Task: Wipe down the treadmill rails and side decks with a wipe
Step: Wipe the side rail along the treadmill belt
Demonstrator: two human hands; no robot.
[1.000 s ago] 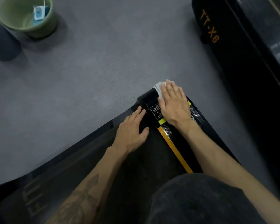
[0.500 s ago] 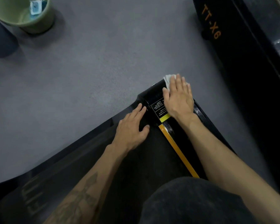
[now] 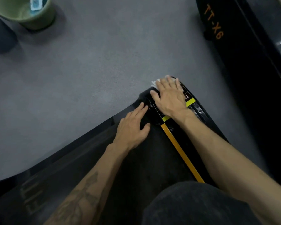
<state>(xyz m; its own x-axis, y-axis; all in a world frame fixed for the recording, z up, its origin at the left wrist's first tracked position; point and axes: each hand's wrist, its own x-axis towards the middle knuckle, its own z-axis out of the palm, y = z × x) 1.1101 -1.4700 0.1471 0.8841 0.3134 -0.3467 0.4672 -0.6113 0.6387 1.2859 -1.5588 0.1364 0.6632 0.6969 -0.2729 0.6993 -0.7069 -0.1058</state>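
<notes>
White and crumpled, the wipe [image 3: 154, 83] peeks out from under the right hand [image 3: 169, 98], right at the rounded end cap of the treadmill's side deck [image 3: 199, 111]. That hand lies flat, fingers straight and close together, palm pressing the soft wad down onto glossy black plastic. Only a ragged corner of the wipe shows past the fingertips, at the edge nearest the floor [image 3: 88, 70].

Over to the left hand [image 3: 131, 127]: spread flat too, fingers stretched forward, thumb angled out, resting on the matte black belt [image 3: 136, 168] just beside the deck's end. It holds nothing.

Between the two forearms runs a long, straight orange-yellow stripe [image 3: 182, 155] along the inner edge of the side deck, and a brighter yellow band [image 3: 191, 100] crosses the deck just behind the right hand. Ribbed, shiny plastic [image 3: 199, 112] catches the light beside that wrist. Some small white printed labels sit on the end cap, mostly covered, too blurred to read.

A dark, coarse fabric knee [image 3: 193, 203] fills the bottom of the view. The floor is a flat, speckled grey, faintly grainy. Up in the far left corner stands a round, pale green bucket [image 3: 39, 18] with something light blue inside. On the right a second black machine [image 3: 234, 46] lies well apart, orange lettering "TT-X6" [image 3: 213, 21] on its smooth casing.
</notes>
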